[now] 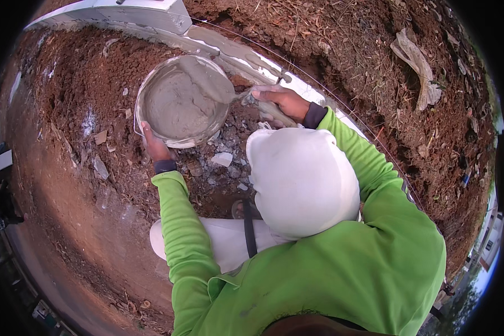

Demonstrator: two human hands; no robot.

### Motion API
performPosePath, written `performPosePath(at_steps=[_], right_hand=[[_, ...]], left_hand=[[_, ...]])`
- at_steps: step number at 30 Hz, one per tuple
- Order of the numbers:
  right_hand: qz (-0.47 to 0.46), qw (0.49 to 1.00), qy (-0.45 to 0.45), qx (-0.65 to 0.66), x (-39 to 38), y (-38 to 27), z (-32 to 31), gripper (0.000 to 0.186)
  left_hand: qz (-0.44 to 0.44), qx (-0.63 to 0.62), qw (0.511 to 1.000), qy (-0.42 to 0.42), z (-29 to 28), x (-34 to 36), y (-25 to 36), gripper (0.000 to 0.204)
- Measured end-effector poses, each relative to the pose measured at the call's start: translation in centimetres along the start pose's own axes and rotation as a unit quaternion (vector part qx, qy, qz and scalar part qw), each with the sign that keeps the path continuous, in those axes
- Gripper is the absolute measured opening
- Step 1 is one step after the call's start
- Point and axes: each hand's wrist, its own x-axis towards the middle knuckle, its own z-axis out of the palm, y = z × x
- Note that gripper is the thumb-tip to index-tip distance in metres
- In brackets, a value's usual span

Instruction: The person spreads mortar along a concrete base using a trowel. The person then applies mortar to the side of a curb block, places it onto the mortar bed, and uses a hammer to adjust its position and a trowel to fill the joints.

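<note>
A round pale bucket [138, 106] full of wet grey mortar [176, 109] sits on the soil ahead of me. My left hand [155, 144] grips its near left rim, the thumb over the edge. My right hand [284, 104] is closed around the handle of a trowel [207, 79], to the right of the bucket. The mortar-coated blade lies over the far right part of the bucket, on or just above the mortar; I cannot tell which. My fingers hide most of the handle.
A white block [157, 17] stands at the far left on a low mortar-smeared footing [235, 51] running right. A thin string [246, 40] stretches along it. A pale stone chunk [222, 159] lies near the bucket. My white-clad knee [302, 179] rises close to my right arm.
</note>
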Motion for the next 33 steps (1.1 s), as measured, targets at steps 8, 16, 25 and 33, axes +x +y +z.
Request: performPosePath(at_steps=[8,16,25,33], right_hand=[[-0.038,0.816,0.378,-0.436,0.6,9.3,-12.3,0.059],[0.072,0.689,0.367,-0.620,-0.9,9.2,-13.1,0.044],[0.104,0.642,0.399,-0.647,-5.7,13.4,-13.7,0.045],[0.101,0.644,0.401,-0.644,-7.9,14.6,-14.3,0.045]], left_hand=[[0.017,0.009,1.000,0.022,1.4,0.2,0.1,0.066],[0.015,0.033,0.999,0.012,-0.3,0.5,-0.1,0.065],[0.007,0.031,0.999,0.010,-0.3,0.3,0.0,0.066],[0.034,0.012,0.999,0.011,0.2,0.5,0.0,0.067]])
